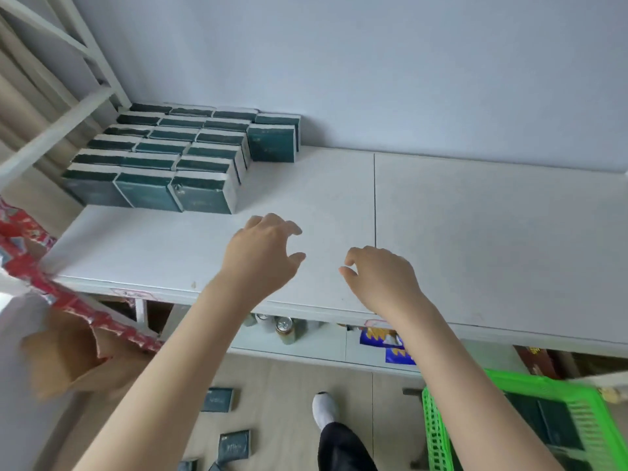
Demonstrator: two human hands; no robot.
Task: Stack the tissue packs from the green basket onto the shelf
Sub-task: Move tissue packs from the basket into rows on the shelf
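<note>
Left hand, right hand — empty, curled.

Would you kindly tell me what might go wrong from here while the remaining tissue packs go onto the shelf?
1. Loose packs lie on the floor beside the person's foot; a step could crush one or cause a slip.
2. The stacked packs stand upright on the shelf; a nudge while adding more might topple a row.
3. The green basket sits low behind the right forearm, so a blind reach might knock it.
</note>
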